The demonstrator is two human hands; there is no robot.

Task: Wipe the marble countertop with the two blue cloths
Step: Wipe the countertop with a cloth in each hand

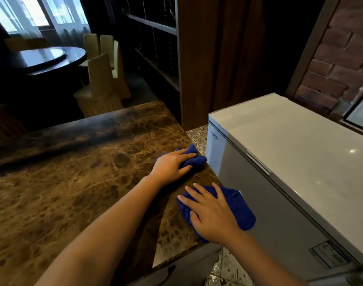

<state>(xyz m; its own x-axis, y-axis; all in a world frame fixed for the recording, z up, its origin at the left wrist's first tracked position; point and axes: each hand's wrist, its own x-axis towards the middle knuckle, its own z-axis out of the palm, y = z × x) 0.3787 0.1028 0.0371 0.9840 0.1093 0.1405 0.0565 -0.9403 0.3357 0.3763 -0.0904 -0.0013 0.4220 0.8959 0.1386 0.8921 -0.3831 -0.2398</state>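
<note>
You stood at a brown marble desk [73, 182] with both arms reaching toward its right edge. Your left hand [172, 165] pressed down on a bunched blue cloth [194, 158] near the far right corner, its grip curled over the fabric. Just beside it, nearer to you, your right hand [211, 213] lay flat with fingers spread on a second blue cloth [236, 205], which overhung the desk's edge. A white chest freezer [290, 151] stood just to the right.
</note>
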